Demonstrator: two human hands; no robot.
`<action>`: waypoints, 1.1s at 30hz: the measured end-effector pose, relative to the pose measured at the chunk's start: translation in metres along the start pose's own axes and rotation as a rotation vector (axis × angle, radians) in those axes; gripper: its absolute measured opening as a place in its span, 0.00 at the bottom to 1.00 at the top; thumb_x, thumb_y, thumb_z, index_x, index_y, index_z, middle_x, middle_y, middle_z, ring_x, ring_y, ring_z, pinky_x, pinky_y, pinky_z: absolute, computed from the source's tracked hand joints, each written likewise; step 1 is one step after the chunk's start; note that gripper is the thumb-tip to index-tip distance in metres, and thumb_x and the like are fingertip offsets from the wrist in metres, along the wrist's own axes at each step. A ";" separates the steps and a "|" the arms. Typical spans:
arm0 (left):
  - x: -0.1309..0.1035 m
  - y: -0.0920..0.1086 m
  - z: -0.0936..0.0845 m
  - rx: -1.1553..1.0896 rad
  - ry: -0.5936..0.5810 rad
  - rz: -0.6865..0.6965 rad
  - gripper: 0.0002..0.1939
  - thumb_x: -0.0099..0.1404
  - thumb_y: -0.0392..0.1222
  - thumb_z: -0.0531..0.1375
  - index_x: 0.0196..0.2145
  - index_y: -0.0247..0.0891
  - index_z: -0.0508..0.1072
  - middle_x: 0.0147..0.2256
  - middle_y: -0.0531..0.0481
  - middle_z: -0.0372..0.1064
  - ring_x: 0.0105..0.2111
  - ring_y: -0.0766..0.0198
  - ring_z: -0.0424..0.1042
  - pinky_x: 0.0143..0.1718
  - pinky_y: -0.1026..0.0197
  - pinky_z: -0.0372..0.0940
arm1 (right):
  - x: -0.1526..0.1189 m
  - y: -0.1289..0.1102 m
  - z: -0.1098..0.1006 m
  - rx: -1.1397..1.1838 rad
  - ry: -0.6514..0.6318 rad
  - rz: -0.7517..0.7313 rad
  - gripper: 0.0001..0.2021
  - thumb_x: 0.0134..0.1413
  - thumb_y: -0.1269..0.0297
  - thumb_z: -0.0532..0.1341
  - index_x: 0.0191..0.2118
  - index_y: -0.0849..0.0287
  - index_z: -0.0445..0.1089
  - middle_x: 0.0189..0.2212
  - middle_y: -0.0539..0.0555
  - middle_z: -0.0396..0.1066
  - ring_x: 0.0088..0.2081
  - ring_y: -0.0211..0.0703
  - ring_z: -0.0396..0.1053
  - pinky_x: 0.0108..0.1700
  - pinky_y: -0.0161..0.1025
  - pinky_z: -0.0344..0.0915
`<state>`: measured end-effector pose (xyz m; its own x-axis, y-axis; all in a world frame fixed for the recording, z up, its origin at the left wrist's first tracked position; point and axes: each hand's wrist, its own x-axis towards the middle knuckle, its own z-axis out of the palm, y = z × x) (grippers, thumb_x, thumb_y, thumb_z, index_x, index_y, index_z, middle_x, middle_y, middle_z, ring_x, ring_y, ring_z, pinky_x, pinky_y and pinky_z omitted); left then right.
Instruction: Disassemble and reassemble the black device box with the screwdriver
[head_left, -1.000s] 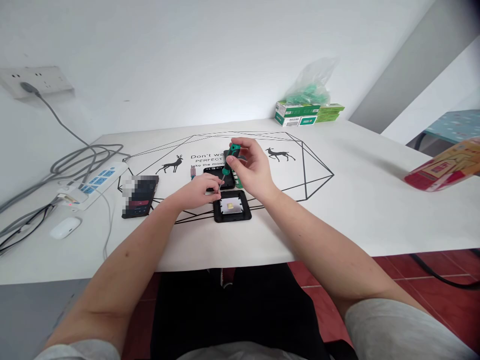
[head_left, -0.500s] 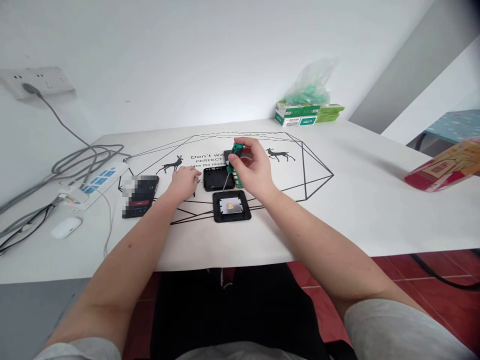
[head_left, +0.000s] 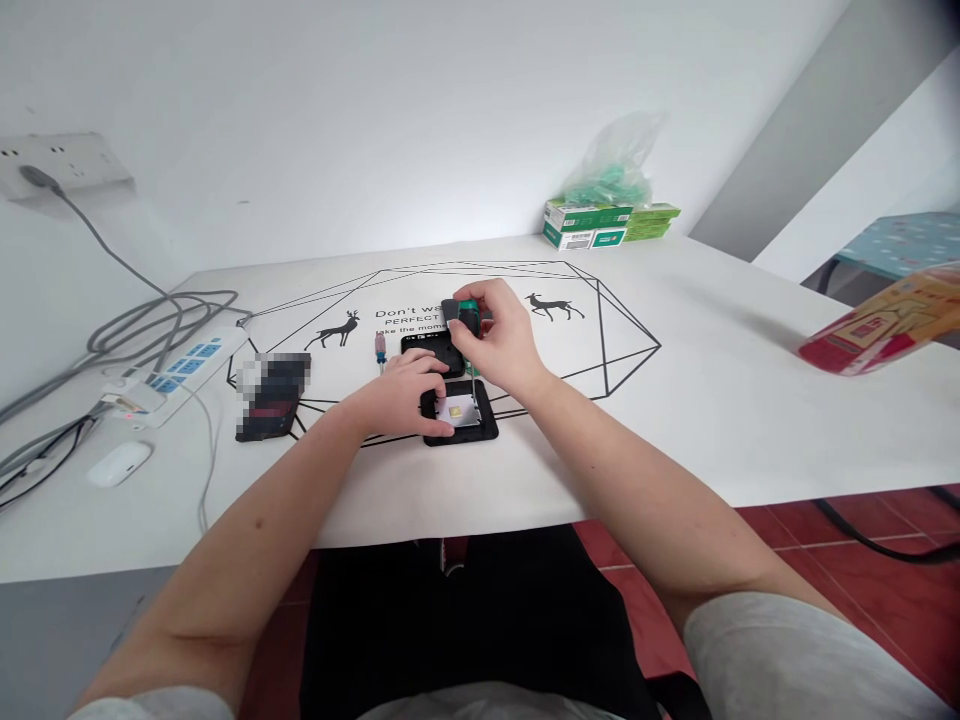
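My right hand (head_left: 501, 335) grips a green and black screwdriver (head_left: 469, 316), held nearly upright. Its thin shaft points down at the right side of a black square casing (head_left: 487, 425) with a silvery metal plate and a small yellow square in the middle. My left hand (head_left: 405, 395) is on the casing's left side, thumb at the near part and fingers curled over the far part. Just beyond lies a black shallow shell (head_left: 431, 350), partly covered by my left fingers. A small screwdriver with a pinkish handle (head_left: 380, 347) lies left of the shell.
On the left are a smartphone (head_left: 274, 400), a white earbud case (head_left: 120, 463) and a power strip (head_left: 196, 362) with grey cables. Green and white boxes (head_left: 589, 225) under a plastic bag stand by the wall. A red and yellow package (head_left: 877, 325) is at the right.
My left hand has moved right, from beside the black shell onto the casing, uncovering the small screwdriver. The green screwdriver has swung more upright, its tip now over the casing's right side.
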<state>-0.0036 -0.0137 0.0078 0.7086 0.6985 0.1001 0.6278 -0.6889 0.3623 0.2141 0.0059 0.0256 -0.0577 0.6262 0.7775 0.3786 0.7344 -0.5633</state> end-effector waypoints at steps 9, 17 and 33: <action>0.002 0.002 -0.003 0.029 -0.045 -0.043 0.23 0.56 0.62 0.78 0.36 0.44 0.78 0.66 0.42 0.72 0.73 0.35 0.57 0.74 0.34 0.53 | -0.005 0.001 0.004 -0.008 -0.055 -0.046 0.13 0.54 0.69 0.63 0.46 0.52 0.72 0.45 0.56 0.76 0.46 0.52 0.73 0.49 0.52 0.76; -0.002 -0.005 -0.010 0.071 -0.082 -0.071 0.24 0.56 0.64 0.76 0.34 0.44 0.75 0.67 0.41 0.71 0.73 0.37 0.56 0.73 0.36 0.54 | -0.006 -0.002 0.004 0.029 0.013 -0.050 0.12 0.58 0.68 0.63 0.47 0.53 0.72 0.45 0.56 0.75 0.42 0.50 0.72 0.44 0.50 0.74; -0.001 -0.007 -0.013 0.031 -0.122 -0.111 0.23 0.55 0.62 0.75 0.34 0.44 0.74 0.59 0.43 0.75 0.66 0.38 0.65 0.69 0.39 0.59 | -0.008 -0.006 0.005 0.025 -0.014 -0.099 0.11 0.59 0.67 0.63 0.48 0.52 0.72 0.45 0.56 0.75 0.44 0.51 0.72 0.44 0.51 0.74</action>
<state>-0.0130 -0.0076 0.0176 0.6673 0.7429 -0.0527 0.7125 -0.6162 0.3357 0.2080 -0.0022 0.0217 -0.1064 0.5540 0.8257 0.3470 0.7989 -0.4913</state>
